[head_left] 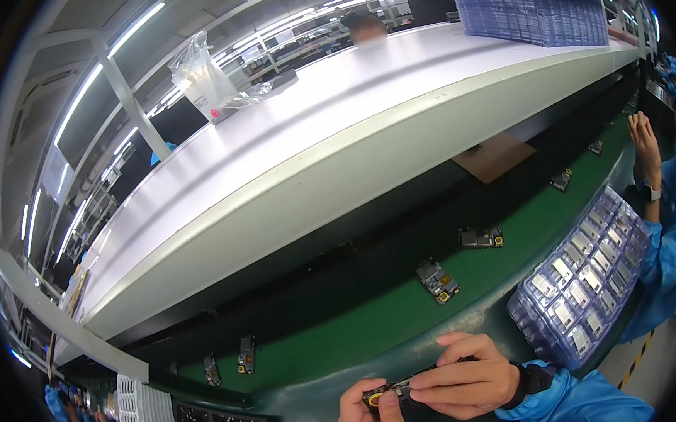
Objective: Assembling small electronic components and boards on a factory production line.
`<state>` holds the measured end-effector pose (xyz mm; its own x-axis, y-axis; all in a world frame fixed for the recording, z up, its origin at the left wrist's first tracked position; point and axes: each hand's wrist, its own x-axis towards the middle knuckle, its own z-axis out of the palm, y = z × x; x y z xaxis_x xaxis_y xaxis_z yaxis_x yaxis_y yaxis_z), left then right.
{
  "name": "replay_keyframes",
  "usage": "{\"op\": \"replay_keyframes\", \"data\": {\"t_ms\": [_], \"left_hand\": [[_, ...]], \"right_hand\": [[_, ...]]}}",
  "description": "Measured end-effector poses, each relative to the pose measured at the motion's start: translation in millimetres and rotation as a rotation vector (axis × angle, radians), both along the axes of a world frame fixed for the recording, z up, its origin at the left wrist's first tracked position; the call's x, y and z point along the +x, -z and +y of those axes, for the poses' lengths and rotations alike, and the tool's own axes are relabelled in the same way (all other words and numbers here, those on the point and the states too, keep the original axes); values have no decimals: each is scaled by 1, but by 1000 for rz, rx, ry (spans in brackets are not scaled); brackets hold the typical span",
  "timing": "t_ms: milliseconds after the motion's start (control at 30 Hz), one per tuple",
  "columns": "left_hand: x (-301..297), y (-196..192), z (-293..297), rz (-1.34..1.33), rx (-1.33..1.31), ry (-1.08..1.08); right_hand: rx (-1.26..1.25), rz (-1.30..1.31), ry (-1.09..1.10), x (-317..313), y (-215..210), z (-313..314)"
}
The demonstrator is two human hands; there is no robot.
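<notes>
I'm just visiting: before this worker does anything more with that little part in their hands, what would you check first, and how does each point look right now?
1. Small circuit board held by both hands: ok, left hand and right hand both grip it.
2. Board held above the green belt: ok.
3. Yellow round part on the board uncovered: ok.
4. Tray of parts beside the right hand: ok.
5. Neighbour's raised hand away from the board: ok.
6. Board properly seated or finished: cannot tell, fingers cover it.
</notes>
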<state>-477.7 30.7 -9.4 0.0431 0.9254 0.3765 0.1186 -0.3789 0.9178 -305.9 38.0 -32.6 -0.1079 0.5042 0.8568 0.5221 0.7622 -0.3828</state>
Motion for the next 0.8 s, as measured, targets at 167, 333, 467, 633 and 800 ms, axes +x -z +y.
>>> {"op": "replay_keyframes", "data": {"t_ms": [167, 333, 467, 633, 800], "left_hand": [[-3, 4, 2, 53, 14, -4], [-2, 3, 2, 76, 45, -32], [-4, 1, 0, 116, 38, -19], [-3, 1, 0, 55, 11, -8], [1, 3, -1, -17, -34, -21]], "right_hand": [[16, 6, -3, -1, 3, 2], [-10, 59, -30, -5, 6, 4], [6, 68, -38, -4, 6, 4], [-1, 77, -40, -5, 4, 3], [7, 48, -38, -4, 4, 3]]}}
